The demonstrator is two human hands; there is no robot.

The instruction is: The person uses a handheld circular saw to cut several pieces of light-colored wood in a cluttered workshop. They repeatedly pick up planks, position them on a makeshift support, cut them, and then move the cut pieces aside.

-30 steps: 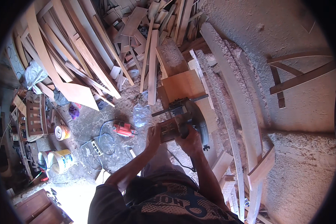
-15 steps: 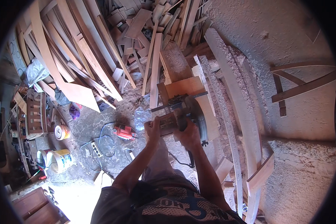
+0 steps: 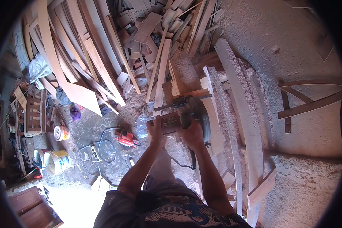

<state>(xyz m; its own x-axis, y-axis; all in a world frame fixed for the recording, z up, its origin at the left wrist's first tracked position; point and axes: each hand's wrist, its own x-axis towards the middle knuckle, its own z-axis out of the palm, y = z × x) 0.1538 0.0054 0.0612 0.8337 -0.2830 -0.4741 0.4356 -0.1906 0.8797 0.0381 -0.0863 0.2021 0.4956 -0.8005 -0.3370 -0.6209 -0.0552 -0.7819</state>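
Two hands on one circular saw (image 3: 188,116), both closed tight round it.

We've got L hand (image 3: 156,131) on the saw's body, R hand (image 3: 191,133) on its rear handle; saw sits atop the pale plank (image 3: 212,114), whose long axis runs straight away from us, R hand nearer it.

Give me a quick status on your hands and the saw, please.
Left hand and right hand both gripping the circular saw. Saw resting on a wooden board. Power cord trailing beneath; sawdust and offcuts all around.
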